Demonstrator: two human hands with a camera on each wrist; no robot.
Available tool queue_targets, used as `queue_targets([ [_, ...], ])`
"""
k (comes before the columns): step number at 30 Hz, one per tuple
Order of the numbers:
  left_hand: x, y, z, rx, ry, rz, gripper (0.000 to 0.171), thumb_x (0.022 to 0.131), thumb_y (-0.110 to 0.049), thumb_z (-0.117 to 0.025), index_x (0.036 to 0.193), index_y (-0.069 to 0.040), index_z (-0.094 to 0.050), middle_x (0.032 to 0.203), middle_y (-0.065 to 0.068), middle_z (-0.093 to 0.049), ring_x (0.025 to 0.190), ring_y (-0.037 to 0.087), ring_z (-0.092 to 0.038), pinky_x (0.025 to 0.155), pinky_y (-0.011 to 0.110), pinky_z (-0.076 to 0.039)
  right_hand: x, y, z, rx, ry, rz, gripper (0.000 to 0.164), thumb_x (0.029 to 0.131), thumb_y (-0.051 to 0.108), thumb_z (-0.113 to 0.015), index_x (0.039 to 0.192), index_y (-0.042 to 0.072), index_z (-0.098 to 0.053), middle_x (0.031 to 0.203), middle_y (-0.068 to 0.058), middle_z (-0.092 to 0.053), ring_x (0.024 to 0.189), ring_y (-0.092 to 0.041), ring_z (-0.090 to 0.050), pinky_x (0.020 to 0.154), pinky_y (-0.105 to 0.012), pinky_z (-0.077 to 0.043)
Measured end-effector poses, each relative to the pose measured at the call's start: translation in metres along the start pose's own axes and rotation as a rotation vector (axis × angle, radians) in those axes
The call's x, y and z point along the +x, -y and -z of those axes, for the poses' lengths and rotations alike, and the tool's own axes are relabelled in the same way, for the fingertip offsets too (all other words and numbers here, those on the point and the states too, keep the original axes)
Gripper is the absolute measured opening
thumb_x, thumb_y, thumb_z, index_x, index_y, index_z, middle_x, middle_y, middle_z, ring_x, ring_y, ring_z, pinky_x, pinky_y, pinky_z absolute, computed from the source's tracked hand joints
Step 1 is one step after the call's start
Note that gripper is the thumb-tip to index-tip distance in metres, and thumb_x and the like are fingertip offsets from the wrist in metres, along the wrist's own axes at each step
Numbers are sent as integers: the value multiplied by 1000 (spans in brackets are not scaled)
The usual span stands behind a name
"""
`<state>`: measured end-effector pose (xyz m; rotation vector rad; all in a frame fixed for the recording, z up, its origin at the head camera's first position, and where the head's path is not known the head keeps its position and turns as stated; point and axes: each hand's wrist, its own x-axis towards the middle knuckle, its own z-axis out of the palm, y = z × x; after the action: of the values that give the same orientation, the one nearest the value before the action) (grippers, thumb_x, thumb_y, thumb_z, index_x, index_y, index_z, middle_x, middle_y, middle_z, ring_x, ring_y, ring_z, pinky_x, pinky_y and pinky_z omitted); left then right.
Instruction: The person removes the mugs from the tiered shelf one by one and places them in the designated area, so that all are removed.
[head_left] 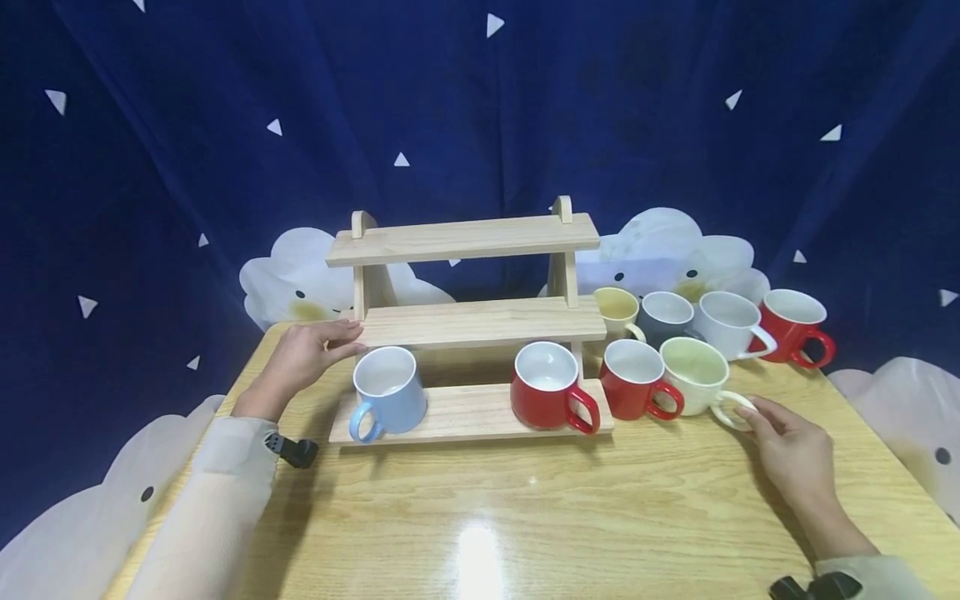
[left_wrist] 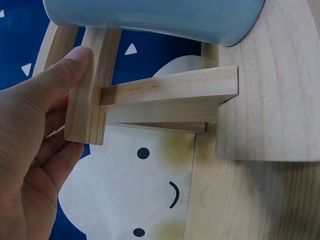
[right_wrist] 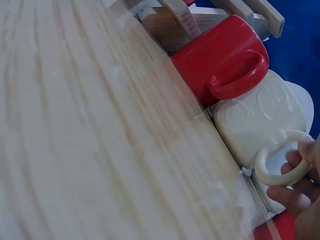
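Observation:
My left hand (head_left: pixel 303 358) grips the left end of the middle board of a three-tier wooden shelf (head_left: pixel 480 321). In the left wrist view, the thumb lies on one face of that board (left_wrist: pixel 85 110) and the fingers on the other. A light blue mug (head_left: pixel 390 396) and a red mug (head_left: pixel 542 392) stand upright on the lowest tier. At the right, my right hand (head_left: pixel 795 450) pinches the handle of a cream mug (head_left: pixel 693 375) with a pale green inside. That mug stands beside a smaller red mug (right_wrist: pixel 220 60) on the table.
Behind the cream mug stand a yellow mug (head_left: pixel 617 308), a dark grey mug (head_left: pixel 663 317), a white mug (head_left: pixel 726 321) and another red mug (head_left: pixel 791 321), packed closely. The wooden table (head_left: pixel 637 517) reaches back to a dark blue curtain (head_left: pixel 450 100).

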<state>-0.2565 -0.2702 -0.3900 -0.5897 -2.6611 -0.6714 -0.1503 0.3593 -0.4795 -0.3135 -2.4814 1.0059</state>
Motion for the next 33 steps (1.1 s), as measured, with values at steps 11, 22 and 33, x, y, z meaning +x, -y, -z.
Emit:
queue_targets([
  [11,1,1,1,6,3,2,38,84,-30,-78,113,-6,-73,122,13,-66,117,34,-60,99,53,-45,0,-3,-3,-41,4,54,39,95,34,-66,122,6,-68,103,-6,-73,81,23,-45,74,-23,-46],
  [22,0,0,1,4,21,19,39,84,-31,-78,114,-7,-73,122,12,-66,118,34,-59,100,53,-44,4,-3,7,-46,63,113,41,95,37,-65,125,8,-66,114,-22,-68,90,22,-43,72,-13,-39],
  [33,0,-2,2,6,44,47,40,85,-33,-77,116,-7,-72,124,12,-65,120,33,-58,102,53,-43,10,23,18,-29,83,230,44,94,32,-68,132,11,-62,128,-18,-62,96,19,-50,74,1,-35],
])
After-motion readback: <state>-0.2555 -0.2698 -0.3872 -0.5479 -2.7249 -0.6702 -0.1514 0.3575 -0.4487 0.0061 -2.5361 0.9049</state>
